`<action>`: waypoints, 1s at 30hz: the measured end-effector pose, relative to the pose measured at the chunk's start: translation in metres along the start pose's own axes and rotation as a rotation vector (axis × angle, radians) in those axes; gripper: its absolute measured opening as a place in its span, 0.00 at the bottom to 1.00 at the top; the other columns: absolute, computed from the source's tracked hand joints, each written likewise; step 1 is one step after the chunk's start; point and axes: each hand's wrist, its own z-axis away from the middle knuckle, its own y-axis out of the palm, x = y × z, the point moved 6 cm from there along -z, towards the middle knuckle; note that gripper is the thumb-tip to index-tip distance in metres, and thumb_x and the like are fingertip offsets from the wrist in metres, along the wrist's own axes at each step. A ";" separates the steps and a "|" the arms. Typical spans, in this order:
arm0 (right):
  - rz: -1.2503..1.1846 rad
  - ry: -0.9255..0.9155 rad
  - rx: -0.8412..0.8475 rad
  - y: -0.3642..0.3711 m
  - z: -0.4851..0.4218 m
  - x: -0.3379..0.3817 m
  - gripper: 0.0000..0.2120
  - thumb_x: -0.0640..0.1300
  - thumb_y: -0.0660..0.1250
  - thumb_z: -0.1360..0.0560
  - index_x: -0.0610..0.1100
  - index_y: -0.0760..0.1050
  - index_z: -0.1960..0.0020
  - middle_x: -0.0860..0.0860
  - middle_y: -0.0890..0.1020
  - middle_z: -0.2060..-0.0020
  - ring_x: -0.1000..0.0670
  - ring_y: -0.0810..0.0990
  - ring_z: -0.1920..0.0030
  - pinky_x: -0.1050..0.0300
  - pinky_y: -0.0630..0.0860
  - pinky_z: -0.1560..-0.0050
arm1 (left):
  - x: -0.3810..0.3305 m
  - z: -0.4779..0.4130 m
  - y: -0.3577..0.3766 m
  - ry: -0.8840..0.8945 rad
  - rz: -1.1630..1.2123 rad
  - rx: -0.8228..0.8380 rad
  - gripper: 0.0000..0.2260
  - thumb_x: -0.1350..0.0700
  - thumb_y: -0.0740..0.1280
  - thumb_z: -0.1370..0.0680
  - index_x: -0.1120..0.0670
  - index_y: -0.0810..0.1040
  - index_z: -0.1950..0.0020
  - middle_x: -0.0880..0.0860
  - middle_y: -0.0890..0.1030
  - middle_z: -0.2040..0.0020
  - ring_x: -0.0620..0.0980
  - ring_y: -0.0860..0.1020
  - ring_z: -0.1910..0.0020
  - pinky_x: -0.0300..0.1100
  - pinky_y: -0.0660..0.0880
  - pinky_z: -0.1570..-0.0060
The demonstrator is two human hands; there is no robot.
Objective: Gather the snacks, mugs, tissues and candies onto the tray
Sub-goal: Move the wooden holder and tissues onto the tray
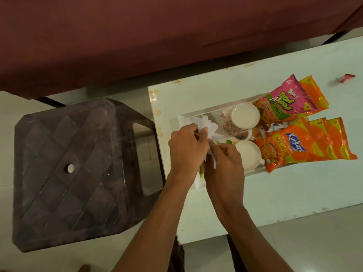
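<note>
While both hands work over the left end of the tray (216,108), most of the gathering looks done. Two mugs stand upside down inside the tray: a far mug (245,115) and a near mug (248,155). The snack packets lie at its right end, overhanging the rim onto the worktop (275,193) — a pink packet (286,101) farther off and a fan of orange packets (290,148) nearer the viewer. Small items between the mugs and the packets may be candies; they are too small to tell. Two things appear to be left. The tissues (204,124) are not yet set down, and a red-wrapped candy (345,77) lies on the worktop, well apart from the tray at the far right.

Hand pose: the left hand (186,146) and the right hand (225,163) meet over the tray's left end, forearms converging from the lower edge of the view. Each pinches the white tissues between fingers and thumb — the crumpled sheets fan out beyond the left fingertips, above the tray floor. A brown stool (68,169) stands left of the worktop; a maroon sofa (157,36) runs behind.
</note>
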 end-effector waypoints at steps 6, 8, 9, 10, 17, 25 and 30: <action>0.049 0.031 0.035 0.017 -0.011 -0.016 0.15 0.40 0.69 0.25 0.44 0.74 0.38 0.47 0.80 0.45 0.46 0.79 0.47 0.52 0.80 0.52 | 0.005 -0.013 0.016 0.021 -0.138 -0.012 0.18 0.44 0.60 0.18 0.54 0.84 0.49 0.52 0.86 0.51 0.44 0.70 0.60 0.39 0.68 0.52; 0.054 0.024 0.062 0.022 -0.011 -0.020 0.15 0.39 0.70 0.26 0.44 0.75 0.40 0.47 0.80 0.46 0.47 0.80 0.49 0.53 0.80 0.53 | 0.008 -0.014 0.018 -0.023 -0.100 0.032 0.19 0.46 0.57 0.17 0.56 0.83 0.48 0.54 0.86 0.51 0.48 0.77 0.57 0.42 0.75 0.46; 0.067 0.013 0.074 0.023 -0.011 -0.020 0.15 0.40 0.71 0.26 0.44 0.75 0.40 0.46 0.80 0.46 0.46 0.80 0.49 0.53 0.80 0.53 | 0.012 -0.014 0.017 -0.049 -0.049 0.054 0.20 0.47 0.56 0.16 0.57 0.83 0.47 0.56 0.86 0.50 0.51 0.81 0.55 0.46 0.78 0.43; 0.076 0.002 0.084 0.023 -0.009 -0.021 0.15 0.40 0.71 0.26 0.44 0.75 0.40 0.46 0.80 0.46 0.46 0.80 0.49 0.53 0.80 0.54 | 0.015 -0.012 0.015 -0.073 0.006 0.069 0.19 0.47 0.55 0.16 0.57 0.82 0.45 0.57 0.86 0.50 0.54 0.83 0.53 0.50 0.79 0.42; -0.088 0.003 0.038 -0.049 0.039 -0.039 0.11 0.46 0.68 0.24 0.50 0.77 0.42 0.55 0.81 0.47 0.55 0.81 0.50 0.59 0.81 0.56 | 0.053 0.027 -0.011 -0.142 0.188 0.064 0.16 0.45 0.58 0.17 0.54 0.80 0.50 0.54 0.86 0.61 0.46 0.85 0.66 0.51 0.84 0.55; -0.199 0.196 -0.245 -0.231 0.007 -0.172 0.07 0.54 0.66 0.25 0.57 0.78 0.47 0.61 0.82 0.53 0.62 0.82 0.57 0.75 0.75 0.62 | 0.127 0.071 -0.004 -0.280 0.114 0.133 0.08 0.47 0.64 0.20 0.45 0.81 0.55 0.43 0.86 0.67 0.41 0.84 0.70 0.49 0.83 0.59; -0.540 0.430 -0.301 -0.242 -0.098 -0.302 0.10 0.44 0.68 0.24 0.46 0.79 0.43 0.46 0.84 0.51 0.51 0.83 0.57 0.52 0.82 0.53 | 0.140 0.079 0.007 -0.388 0.164 0.042 0.08 0.53 0.65 0.19 0.54 0.81 0.47 0.59 0.86 0.59 0.55 0.85 0.61 0.51 0.82 0.64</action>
